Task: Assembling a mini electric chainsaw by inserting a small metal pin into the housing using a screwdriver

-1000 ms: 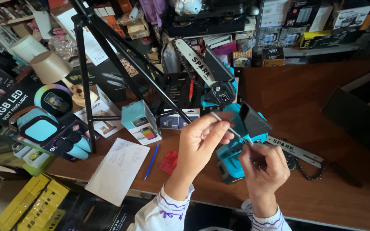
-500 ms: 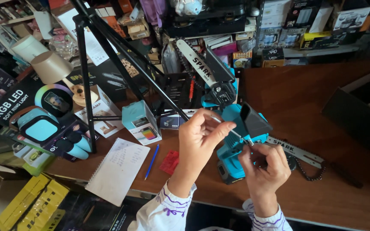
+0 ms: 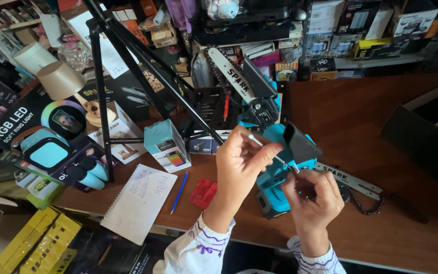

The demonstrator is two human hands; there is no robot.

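Note:
A small teal and black chainsaw body lies on the brown wooden table. My left hand pinches a thin silver tool by its upper end, its tip pointing down at the saw's housing. Just right of it, my right hand has its fingers closed at the tool's tip on the saw body; whether they hold a small part is hidden. A loose guide bar with a dark chain lies to the right of the saw. A second saw with a white bar stands behind it.
A black tripod stands at left centre over several product boxes. A small teal box, a spiral notepad, a blue pen and a red piece lie near the front edge. Shelves of boxes fill the back.
Both hands stay at the saw; my left hand has tilted the thin tool only slightly. Nothing else has moved.

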